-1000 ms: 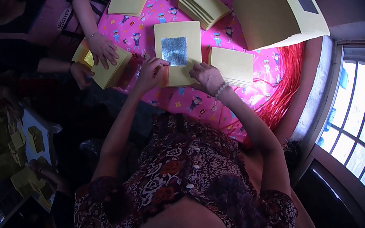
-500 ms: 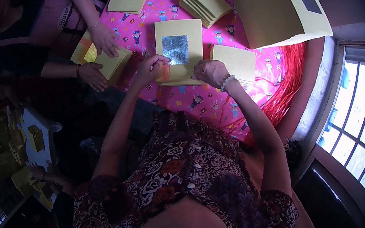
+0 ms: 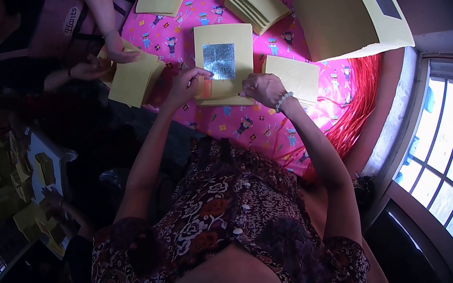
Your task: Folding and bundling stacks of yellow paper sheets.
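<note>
A yellow paper sheet (image 3: 241, 40) with a silver foil square (image 3: 219, 61) lies before me on a small stack of the same yellow paper (image 3: 225, 102). Along its lower left is a see-through orange-red strip (image 3: 203, 88). My left hand (image 3: 185, 85) pinches the sheet's left edge beside this strip. At the lower right corner, my right hand (image 3: 264, 89), with a beaded bracelet on its wrist, has its fingers closed on the sheet's edge. Both thumbs and fingertips are partly hidden.
Yellow stacks (image 3: 291, 76) (image 3: 162, 0) (image 3: 257, 4) lie around on the pink patterned tablecloth (image 3: 264, 127). A large yellow block (image 3: 341, 17) stands far right, by red strands (image 3: 357, 103). To the left, a co-worker's hands (image 3: 118, 48) handle a yellow stack (image 3: 133, 76). A barred window (image 3: 446, 141) is at right.
My hands and the sheet stay nearly in place. The co-worker's hands have shifted left on their yellow stack, whose top sheet now hangs lower at the table edge.
</note>
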{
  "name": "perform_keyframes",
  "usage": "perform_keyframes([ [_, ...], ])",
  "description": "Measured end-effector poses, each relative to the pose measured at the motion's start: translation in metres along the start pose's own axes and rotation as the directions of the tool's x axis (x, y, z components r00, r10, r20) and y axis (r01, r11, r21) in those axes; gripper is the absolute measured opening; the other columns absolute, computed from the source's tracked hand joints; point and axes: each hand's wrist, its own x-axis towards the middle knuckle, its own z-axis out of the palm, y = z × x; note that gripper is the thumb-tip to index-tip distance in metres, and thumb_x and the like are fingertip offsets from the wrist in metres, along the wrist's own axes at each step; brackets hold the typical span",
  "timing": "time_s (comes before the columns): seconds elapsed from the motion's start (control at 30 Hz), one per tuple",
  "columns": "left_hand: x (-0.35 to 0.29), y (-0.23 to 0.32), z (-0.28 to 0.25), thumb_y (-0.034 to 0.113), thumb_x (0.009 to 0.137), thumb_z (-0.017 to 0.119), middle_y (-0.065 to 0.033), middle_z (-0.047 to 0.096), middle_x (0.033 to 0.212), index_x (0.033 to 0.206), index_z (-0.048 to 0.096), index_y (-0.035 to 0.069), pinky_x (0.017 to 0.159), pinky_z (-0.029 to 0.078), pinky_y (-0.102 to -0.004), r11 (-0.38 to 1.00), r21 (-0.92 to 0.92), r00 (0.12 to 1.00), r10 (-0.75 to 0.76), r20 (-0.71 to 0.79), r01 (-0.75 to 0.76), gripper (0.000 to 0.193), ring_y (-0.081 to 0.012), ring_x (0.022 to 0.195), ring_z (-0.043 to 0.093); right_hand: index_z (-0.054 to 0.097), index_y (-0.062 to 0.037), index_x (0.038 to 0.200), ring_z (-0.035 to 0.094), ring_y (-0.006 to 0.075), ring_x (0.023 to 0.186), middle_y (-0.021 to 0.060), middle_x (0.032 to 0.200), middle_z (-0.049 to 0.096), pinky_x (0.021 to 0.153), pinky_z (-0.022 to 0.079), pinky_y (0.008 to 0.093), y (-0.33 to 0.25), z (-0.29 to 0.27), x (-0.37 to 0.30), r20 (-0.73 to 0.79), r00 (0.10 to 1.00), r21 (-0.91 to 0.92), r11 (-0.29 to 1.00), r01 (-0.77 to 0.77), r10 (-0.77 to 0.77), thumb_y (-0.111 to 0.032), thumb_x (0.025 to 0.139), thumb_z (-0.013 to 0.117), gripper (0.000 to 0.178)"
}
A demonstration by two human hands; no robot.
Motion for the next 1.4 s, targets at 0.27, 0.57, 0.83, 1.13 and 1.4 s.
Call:
perform_keyframes([
  [0.27,0.002,0.001,-0.002,-0.003,0.082,0.041,-0.0121,0.067,0.098,0.1,0.062,0.002,0.084,0.048,-0.0319,0.998,-0.052,1.0,-0.025,0.012,0.025,0.028,-0.023,0.095,0.064,0.063,-0.013,0.085,0.062,0.0266,0.081,0.0086,0.082,0.063,0.072,0.048,0.0382,0.004,0.002,0.0,-0.043,0.999,0.028,1.0,0.004,-0.002,-0.036,0.084,0.06,0.023],
  [0.57,0.014,0.018,-0.017,0.007,0.065,0.064,-0.0111,0.059,0.108,0.105,0.058,0.006,0.092,0.038,-0.0394,0.915,0.334,0.974,0.206,0.092,-0.225,0.041,-0.0302,0.103,0.052,0.058,-0.0073,0.08,0.064,0.0166,0.056,0.0055,0.061,0.06,0.057,0.05,0.0311,0.003,-0.023,0.001,-0.037,0.992,0.404,0.91,-0.095,0.12,-0.032,0.092,0.055,0.027],
  [0.83,0.049,0.005,-0.021,0.025,0.078,0.071,-0.0125,0.066,0.081,0.097,0.061,0.003,0.065,0.048,-0.0379,0.989,0.148,0.993,0.027,-0.114,-0.01,0.031,-0.0279,0.072,0.062,0.052,-0.0031,0.117,0.059,0.0227,0.104,0.0155,0.106,0.062,0.09,0.046,0.0349,0.006,-0.048,0.011,-0.121,0.976,0.664,0.746,-0.057,0.182,-0.04,0.076,0.074,0.059],
  [1.13,0.059,-0.01,0.0,0.023,0.081,0.069,-0.0126,0.066,0.086,0.107,0.048,0.006,0.065,0.05,-0.0356,0.96,-0.002,0.927,-0.272,-0.259,0.281,0.038,-0.0256,0.078,0.067,0.056,0.001,0.081,0.059,0.03,0.069,0.0165,0.082,0.059,0.067,0.047,0.0399,0.025,-0.013,0.055,-0.44,0.77,0.483,0.845,-0.23,0.462,-0.035,0.084,0.065,0.038],
  [1.4,0.063,-0.001,0.014,0.014,0.086,0.063,-0.0157,0.065,0.096,0.123,0.034,0.004,0.072,0.05,-0.0369,0.972,0.017,0.9,-0.211,-0.381,0.235,0.048,-0.0245,0.085,0.065,0.056,0.0004,0.078,0.059,0.0323,0.07,0.0177,0.078,0.059,0.066,0.046,0.0414,0.033,-0.007,0.07,-0.441,0.719,0.429,0.83,-0.356,0.537,-0.037,0.083,0.066,0.039],
])
